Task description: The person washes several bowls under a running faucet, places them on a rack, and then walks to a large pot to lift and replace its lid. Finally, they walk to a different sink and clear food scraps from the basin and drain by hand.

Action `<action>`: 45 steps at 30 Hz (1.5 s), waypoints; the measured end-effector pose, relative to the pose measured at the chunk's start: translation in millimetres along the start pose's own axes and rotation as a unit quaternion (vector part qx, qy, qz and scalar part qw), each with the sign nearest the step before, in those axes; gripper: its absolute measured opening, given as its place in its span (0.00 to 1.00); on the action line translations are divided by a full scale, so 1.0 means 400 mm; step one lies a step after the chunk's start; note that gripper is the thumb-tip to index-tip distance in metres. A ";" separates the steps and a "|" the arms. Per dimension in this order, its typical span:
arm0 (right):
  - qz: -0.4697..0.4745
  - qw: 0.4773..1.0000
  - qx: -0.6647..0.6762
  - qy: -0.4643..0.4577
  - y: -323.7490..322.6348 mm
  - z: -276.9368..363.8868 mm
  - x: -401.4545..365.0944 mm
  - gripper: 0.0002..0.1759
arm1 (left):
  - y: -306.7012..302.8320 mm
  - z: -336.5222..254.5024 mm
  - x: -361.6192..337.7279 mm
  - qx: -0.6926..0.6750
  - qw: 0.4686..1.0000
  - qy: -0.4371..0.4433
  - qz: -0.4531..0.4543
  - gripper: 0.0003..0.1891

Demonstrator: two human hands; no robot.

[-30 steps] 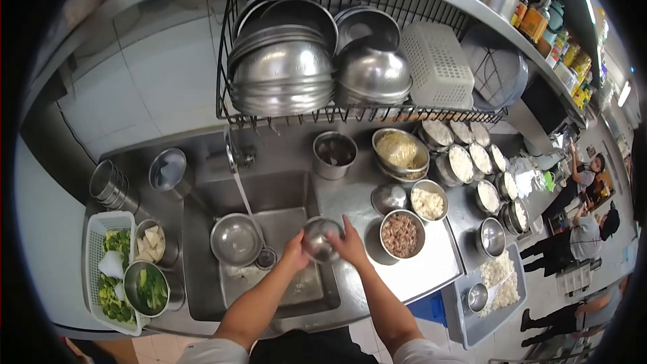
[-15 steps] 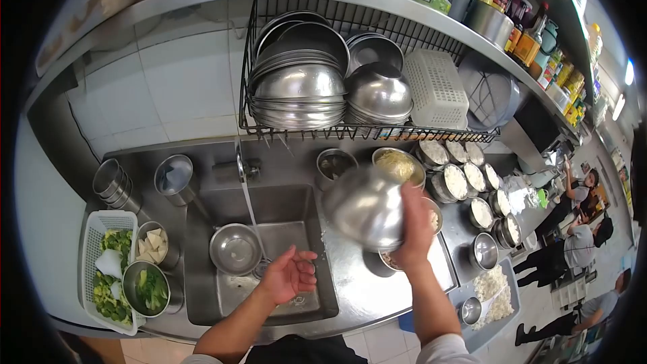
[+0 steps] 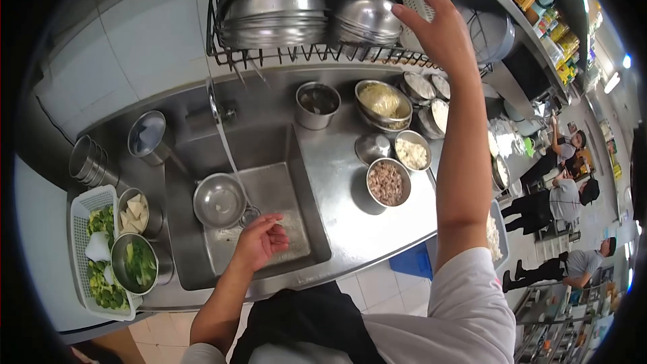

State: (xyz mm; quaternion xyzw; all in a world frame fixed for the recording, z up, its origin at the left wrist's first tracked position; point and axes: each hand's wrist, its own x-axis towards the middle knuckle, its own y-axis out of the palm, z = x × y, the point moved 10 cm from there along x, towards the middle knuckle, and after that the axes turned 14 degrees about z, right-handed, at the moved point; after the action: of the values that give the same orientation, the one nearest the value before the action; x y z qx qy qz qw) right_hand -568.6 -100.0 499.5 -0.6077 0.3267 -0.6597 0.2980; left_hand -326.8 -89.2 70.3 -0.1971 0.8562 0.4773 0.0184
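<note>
Head view: right hand (image 3: 441, 27) is up at the wire rack (image 3: 317, 52) beyond the sink (image 3: 280, 192), fingers spread wide, nothing seen in them, thumb right by the bowl stack (image 3: 367, 13); can't tell if touching. Left hand (image 3: 261, 241) is over the near right part of the sink, fingers loosely curled, holding nothing visible. Stack sits in the rack, past the sink's far edge and to its right. Main risk, my judgement: a thumb or knuckle bumping the rounded, smooth nested bowls could tip one out over the rack's front, and the food containers right of the sink would catch it. Noodle bowl (image 3: 381, 101) and white-food bowl (image 3: 412, 152) look most exposed; reddish grain bowl (image 3: 387, 183), nearer the sink's right side, somewhat less. Right arm also spans over surface (image 3: 337, 229) and containers right of the sink, so drips off skin could land in food, or a low elbow could clip a rim. Inside the sink, water from the faucet (image 3: 214, 98) falls beside a loose bowl (image 3: 220, 201); if that bowl slid over the drain (image 3: 249, 216), draining could slow and water build up.
</note>
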 end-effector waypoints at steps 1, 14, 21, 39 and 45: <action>-0.024 0.999 0.035 0.034 0.012 -0.029 -0.042 0.26 | -0.027 0.006 -0.014 0.015 1.000 0.003 -0.025 0.12; 0.291 0.852 -0.025 0.434 0.793 -0.449 -0.580 0.24 | -0.242 0.114 -0.151 0.075 0.974 -0.029 -0.212 0.10; 0.381 0.855 -0.047 0.348 0.893 -0.365 -0.575 0.29 | -0.254 0.155 -0.006 0.081 0.975 -0.054 -0.201 0.13; 0.283 0.860 0.405 0.127 0.818 0.153 -0.661 0.53 | -0.014 -0.111 0.274 0.272 0.935 0.167 -0.158 0.08; 0.137 0.594 0.736 0.295 1.113 0.220 -0.705 0.31 | -0.051 -0.168 0.169 0.449 0.826 0.284 -0.187 0.10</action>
State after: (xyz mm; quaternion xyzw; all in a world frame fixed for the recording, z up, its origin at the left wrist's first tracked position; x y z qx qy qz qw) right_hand -459.2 -154.1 -20.5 0.0979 -0.1205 -0.7704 0.6184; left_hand -371.2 -175.6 75.5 -0.4499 0.8903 -0.0498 -0.0503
